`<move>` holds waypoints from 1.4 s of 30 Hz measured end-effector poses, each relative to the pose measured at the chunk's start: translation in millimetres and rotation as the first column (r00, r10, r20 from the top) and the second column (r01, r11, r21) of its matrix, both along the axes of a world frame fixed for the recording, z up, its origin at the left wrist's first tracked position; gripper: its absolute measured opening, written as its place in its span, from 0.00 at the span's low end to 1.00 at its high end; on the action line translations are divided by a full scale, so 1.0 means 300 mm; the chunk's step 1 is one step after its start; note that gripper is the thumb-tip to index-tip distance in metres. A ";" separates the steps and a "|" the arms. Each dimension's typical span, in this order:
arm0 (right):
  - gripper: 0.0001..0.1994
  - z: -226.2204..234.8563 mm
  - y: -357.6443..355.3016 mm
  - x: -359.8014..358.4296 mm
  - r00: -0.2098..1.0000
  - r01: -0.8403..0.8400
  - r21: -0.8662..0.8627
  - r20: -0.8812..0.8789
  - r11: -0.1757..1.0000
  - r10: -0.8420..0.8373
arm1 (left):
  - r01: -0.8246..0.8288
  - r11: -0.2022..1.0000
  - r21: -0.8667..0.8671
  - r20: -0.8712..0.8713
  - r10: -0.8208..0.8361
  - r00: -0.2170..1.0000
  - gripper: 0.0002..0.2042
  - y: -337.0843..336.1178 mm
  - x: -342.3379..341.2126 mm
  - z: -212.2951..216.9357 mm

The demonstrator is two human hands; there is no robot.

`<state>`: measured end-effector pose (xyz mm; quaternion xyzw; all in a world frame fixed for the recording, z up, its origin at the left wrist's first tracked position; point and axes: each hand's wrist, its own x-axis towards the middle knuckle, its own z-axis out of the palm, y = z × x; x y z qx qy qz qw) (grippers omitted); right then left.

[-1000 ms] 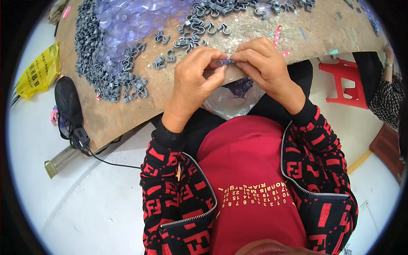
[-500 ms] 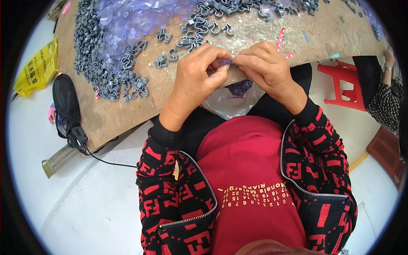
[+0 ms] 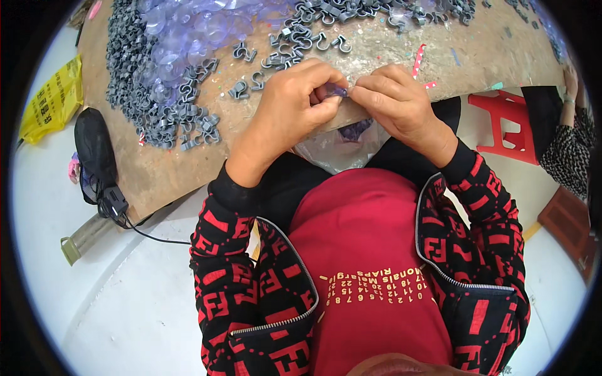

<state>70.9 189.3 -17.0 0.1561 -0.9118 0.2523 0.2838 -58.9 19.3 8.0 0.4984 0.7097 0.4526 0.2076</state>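
Observation:
My left hand (image 3: pixel 285 103) is closed around a clear, purple-tinted suction cup (image 3: pixel 337 90) above the table's near edge. Only a small part of the cup shows between thumb and forefinger. Facing it, my right hand (image 3: pixel 401 103) is pinched closed, its fingertips against the cup's end. Whatever else those fingertips hold is hidden. Just beyond my left hand lie loose grey plastic clips (image 3: pixel 238 90) on the wooden table (image 3: pixel 169 172).
A heap of clear suction cups (image 3: pixel 207 28) and a pile of grey clips (image 3: pixel 125 75) cover the far left. Below the edge hangs a clear plastic bag (image 3: pixel 338 156) with dark purple contents. At right are a red stool (image 3: pixel 501 125) and another person's sleeve (image 3: pixel 567 150).
The fingertips of my right hand have shifted slightly right and down, and my left forearm has swung a little left. Both hands still meet at the suction cup.

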 end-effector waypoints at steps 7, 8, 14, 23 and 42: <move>0.17 -0.012 0.003 -0.001 0.999 -0.025 0.070 -0.033 0.997 0.028 | -0.007 1.000 -0.005 -0.069 0.007 0.998 0.09 0.002 0.010 0.007; 0.17 -0.012 0.002 -0.002 0.998 -0.023 0.077 -0.052 0.997 0.027 | -0.014 1.000 -0.010 -0.074 0.013 0.997 0.08 0.002 0.012 0.008; 0.15 -0.025 -0.001 0.006 0.996 0.004 0.149 -0.084 0.989 0.009 | -0.039 0.999 0.001 -0.146 0.039 0.988 0.08 0.004 0.028 0.003; 0.11 -0.001 -0.009 0.021 0.997 0.038 0.009 0.070 0.999 -0.039 | -0.173 0.983 0.057 -0.118 0.179 0.977 0.09 -0.021 0.076 -0.014; 0.09 0.124 -0.094 0.099 0.970 0.065 -0.683 0.214 0.728 0.114 | -0.294 0.955 0.041 0.999 -0.048 -0.016 0.16 -0.070 0.259 0.021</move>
